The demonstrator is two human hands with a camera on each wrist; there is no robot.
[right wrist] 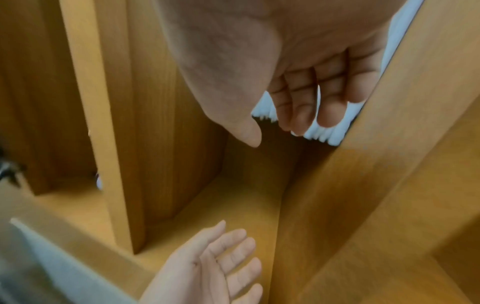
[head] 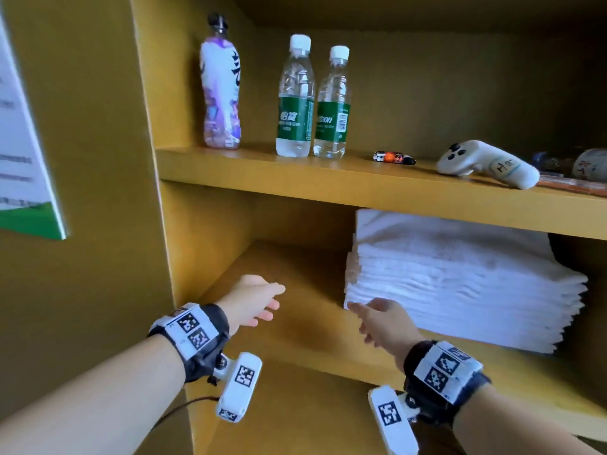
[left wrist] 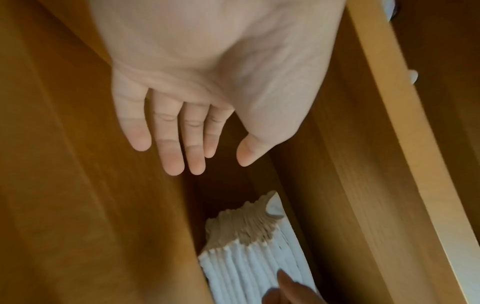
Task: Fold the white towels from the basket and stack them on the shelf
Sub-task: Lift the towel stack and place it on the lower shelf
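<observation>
The towel stack (head: 460,284) seems partly hidden behind the upper shelf (head: 328,178).

Towel stack (head: 460,284) on lower shelf (head: 295,336)

Partial lettering "bon" and a barcode are noted on the green label of the right water bottle (head: 331,103). Chinese characters are seen on the left water bottle (head: 294,100) label. Handwritten marks on the white controller (head: 486,163) cannot be read.
</observation>
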